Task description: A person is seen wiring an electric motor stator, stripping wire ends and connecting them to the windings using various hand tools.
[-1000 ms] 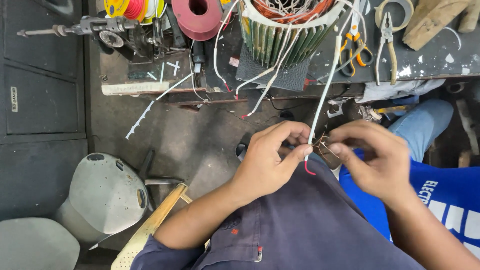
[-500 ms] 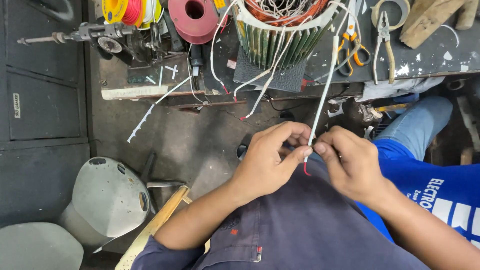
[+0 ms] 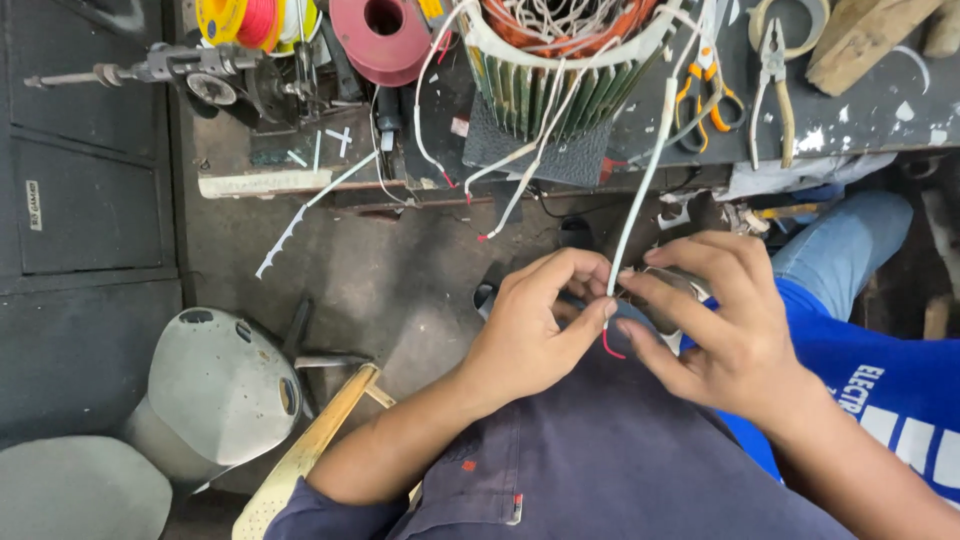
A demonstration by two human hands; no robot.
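At the centre of the view, just below the bench [image 3: 880,110] edge, the left hand [image 3: 530,335] and the right hand [image 3: 725,320] meet over the person's lap around a thin white sleeved wire [image 3: 640,190], which runs up toward one o'clock to the wound motor core [image 3: 560,60] at twelve o'clock. The left grip is closed, thumb and forefinger pinching the wire's lower end, where a short red tip [image 3: 610,345] shows; the right grip looks curled around something small and dark next to the same end, though I cannot tell exactly what it holds or whether it is fully closed on it. The wire looks fairly taut, so a hard pull could strain it where it leaves the core, or drag the core toward the bench edge. The pinch is narrow, and a slip could let the red tip slide back into the sleeve or spring away. Other loose white leads [image 3: 520,165] hang off the bench at eleven o'clock, near enough to be mistaken for this one or to tangle with it. Scissors [image 3: 705,100] and pliers [image 3: 775,70] lie at one o'clock, well apart from both hands. A grey metal housing [image 3: 225,385] sits on the floor at eight o'clock, clear of the work.
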